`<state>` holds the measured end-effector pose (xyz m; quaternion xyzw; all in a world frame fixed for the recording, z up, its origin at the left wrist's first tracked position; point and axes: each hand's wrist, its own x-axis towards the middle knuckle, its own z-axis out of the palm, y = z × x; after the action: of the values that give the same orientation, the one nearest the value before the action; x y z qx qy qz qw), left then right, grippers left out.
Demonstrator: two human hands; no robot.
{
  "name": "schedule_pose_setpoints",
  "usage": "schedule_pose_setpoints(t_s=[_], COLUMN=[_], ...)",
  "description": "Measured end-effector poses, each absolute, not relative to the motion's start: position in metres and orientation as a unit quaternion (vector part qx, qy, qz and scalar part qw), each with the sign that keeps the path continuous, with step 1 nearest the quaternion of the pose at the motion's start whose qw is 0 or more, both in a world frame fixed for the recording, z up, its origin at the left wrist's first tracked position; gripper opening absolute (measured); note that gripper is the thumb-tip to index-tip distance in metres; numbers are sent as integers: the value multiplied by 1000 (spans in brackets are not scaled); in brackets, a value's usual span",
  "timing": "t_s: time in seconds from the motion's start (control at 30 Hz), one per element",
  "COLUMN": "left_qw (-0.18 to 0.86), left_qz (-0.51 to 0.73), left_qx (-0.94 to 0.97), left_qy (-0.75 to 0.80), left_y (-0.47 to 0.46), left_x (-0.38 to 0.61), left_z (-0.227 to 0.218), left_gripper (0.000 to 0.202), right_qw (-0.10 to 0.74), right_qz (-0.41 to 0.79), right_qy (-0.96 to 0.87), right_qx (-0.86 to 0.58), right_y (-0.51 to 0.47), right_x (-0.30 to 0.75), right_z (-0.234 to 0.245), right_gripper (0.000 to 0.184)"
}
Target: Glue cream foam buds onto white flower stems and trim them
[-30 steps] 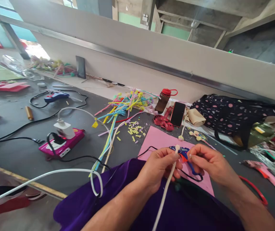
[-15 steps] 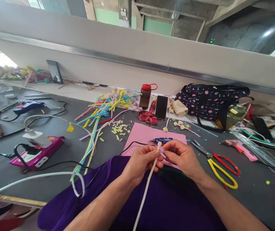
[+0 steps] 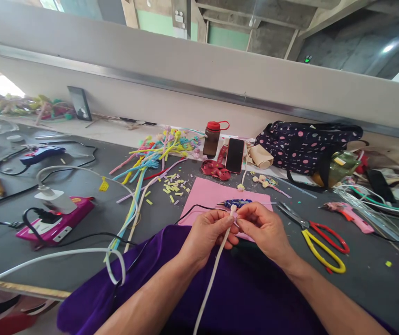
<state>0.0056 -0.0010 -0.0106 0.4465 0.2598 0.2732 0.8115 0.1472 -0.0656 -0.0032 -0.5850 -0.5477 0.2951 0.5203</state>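
Note:
My left hand (image 3: 210, 233) is closed around the upper end of a long white fuzzy stem (image 3: 211, 279) that runs down over the purple cloth (image 3: 171, 288) on my lap. My right hand (image 3: 264, 228) pinches a small pale piece (image 3: 233, 212) at the stem's tip, fingertips touching those of the left. Both hands hover above the near edge of a pink sheet (image 3: 213, 193), just in front of a blue glue gun (image 3: 235, 203) lying on it.
Red and yellow scissors (image 3: 320, 242) lie right of my hands. Coloured stems (image 3: 154, 158), cut bits, a brown bottle (image 3: 211, 138), a phone (image 3: 235, 155), a dotted bag (image 3: 304, 146), a pink power strip (image 3: 55, 221) and cables crowd the dark table (image 3: 7, 242).
My view swung right one second ago, bringing the scissors into sight. Over the last half second my hands stayed together at the stem's tip, barely shifting.

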Motion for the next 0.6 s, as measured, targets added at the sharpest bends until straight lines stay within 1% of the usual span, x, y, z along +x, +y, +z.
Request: schedule_pose_setpoints(t_s=[0.17,0.3,0.47,0.6], left_qw=[795,781,763,770], left_qz=[281,289,291,285], left_qx=[473,488,517,518], left_qy=[257,262,257,238], left_y=[-3,-4,-4,-4], left_x=[7,8,7,6], left_z=[-10,-9,-10,-11], left_gripper=[29,29,31,31], right_qw=[522,513,515,509], right_qz=[358,411,541,607], right_qy=[-514,-489,-423,-387], right_qx=[-579,-573,-512,-472], right_y=[-65,-62,-58,-56], right_x=[146,149,155,158], right_z=[-2,-2,-6,-10], right_gripper=[8,10,13,17])
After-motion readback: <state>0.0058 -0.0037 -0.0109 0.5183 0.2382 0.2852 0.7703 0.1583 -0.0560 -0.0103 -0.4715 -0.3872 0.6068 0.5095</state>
